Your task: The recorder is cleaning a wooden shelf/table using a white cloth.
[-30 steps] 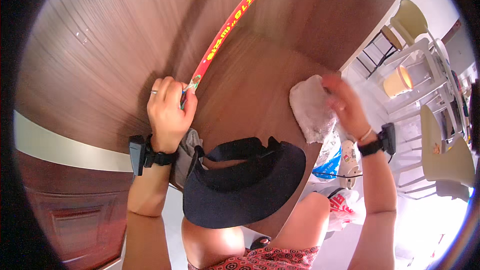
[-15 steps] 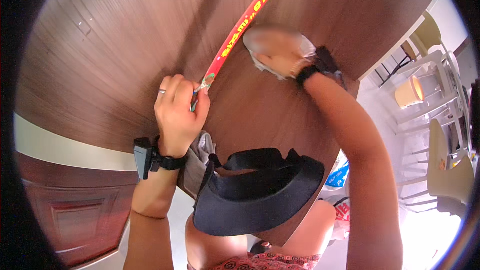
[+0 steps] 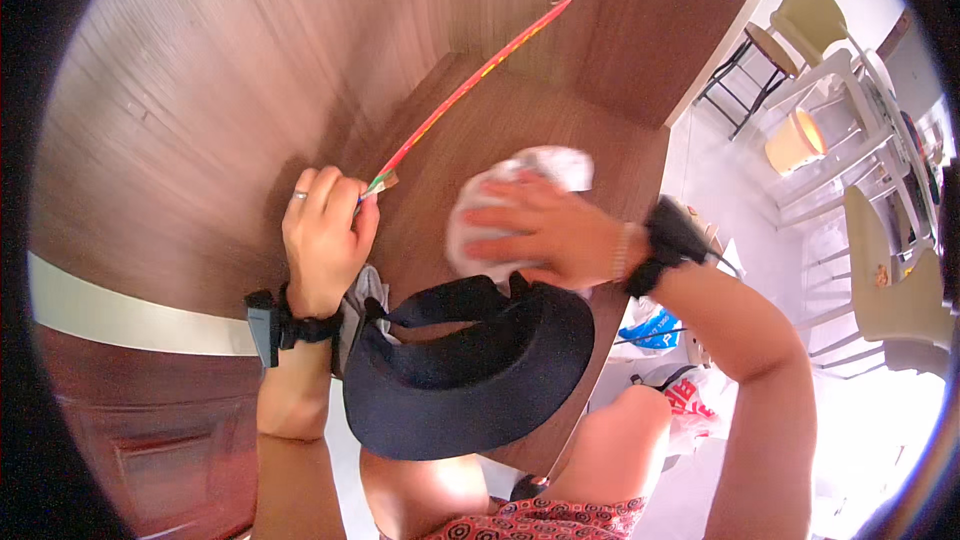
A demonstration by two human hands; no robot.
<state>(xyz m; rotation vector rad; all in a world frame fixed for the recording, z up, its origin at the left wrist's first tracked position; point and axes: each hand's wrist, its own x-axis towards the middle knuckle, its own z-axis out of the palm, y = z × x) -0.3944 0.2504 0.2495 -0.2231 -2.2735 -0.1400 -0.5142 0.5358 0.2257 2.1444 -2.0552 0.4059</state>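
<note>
My left hand (image 3: 325, 230) is closed around the near end of a long, thin red strip (image 3: 470, 83) with yellow lettering. Small wires show at that end, by my thumb. The strip slants up to the right over the brown wood, its far tip free. To the right, my right hand (image 3: 535, 225) lies flat, fingers spread, on a crumpled white cloth (image 3: 565, 165) above the wood panel (image 3: 590, 130). Motion blurs this hand slightly. Part of the cloth is hidden under the palm.
A black sun visor (image 3: 465, 385) sits below my hands, beside a grey cloth (image 3: 365, 290). On the right are a yellow bucket (image 3: 795, 143), pale chairs (image 3: 880, 270) and a stool (image 3: 765, 55). Bags (image 3: 690, 405) are on the floor by my leg. A dark red panelled door (image 3: 150, 430) is lower left.
My right hand and the white cloth have moved down and toward me. The red strip has turned nearly edge-on, and its far tip now shows. The view has shifted slightly.
</note>
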